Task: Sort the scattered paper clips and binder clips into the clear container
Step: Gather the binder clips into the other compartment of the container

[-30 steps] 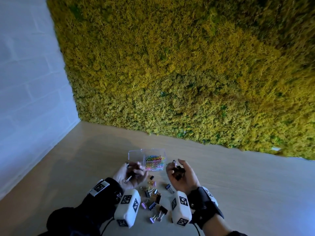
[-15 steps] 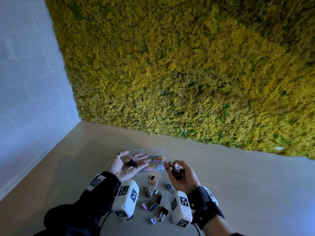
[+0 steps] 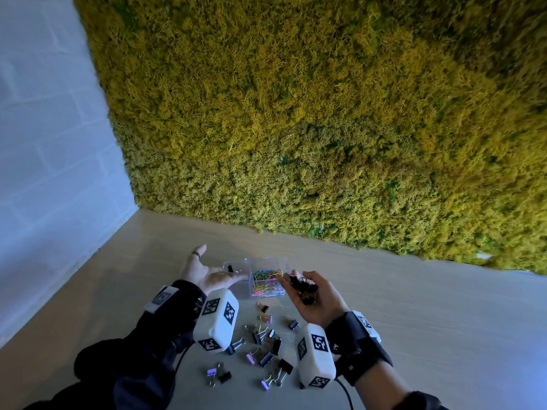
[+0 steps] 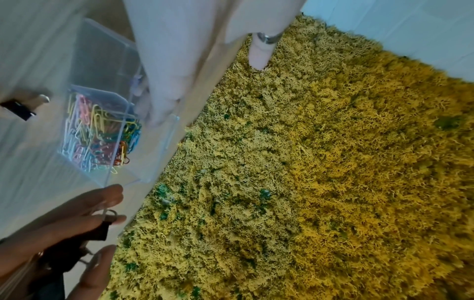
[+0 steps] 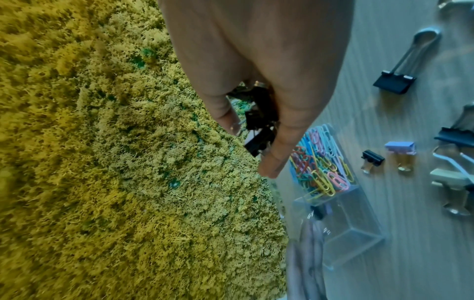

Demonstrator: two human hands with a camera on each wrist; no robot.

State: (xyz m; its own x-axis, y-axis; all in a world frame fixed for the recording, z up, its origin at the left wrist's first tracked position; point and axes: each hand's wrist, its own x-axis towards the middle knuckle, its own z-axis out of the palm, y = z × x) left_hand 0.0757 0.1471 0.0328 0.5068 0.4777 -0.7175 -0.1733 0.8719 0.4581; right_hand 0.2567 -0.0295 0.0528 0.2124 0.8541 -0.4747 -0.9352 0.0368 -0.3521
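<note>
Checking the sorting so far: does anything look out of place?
Yes. Black and lilac binder clips lie scattered on the wooden table, outside the clear plastic container. Its left compartment holds one black clip; coloured paper clips fill the right.

Small black metal binder clips (image 3: 302,287) fill my right hand (image 3: 313,300); multicoloured wire paper clips (image 3: 266,284) tint the clear plastic container (image 3: 282,260); black and lilac binder clips (image 3: 260,350) dot the pale wooden bench (image 3: 429,321); yellow-green moss wall (image 3: 325,113).
</note>
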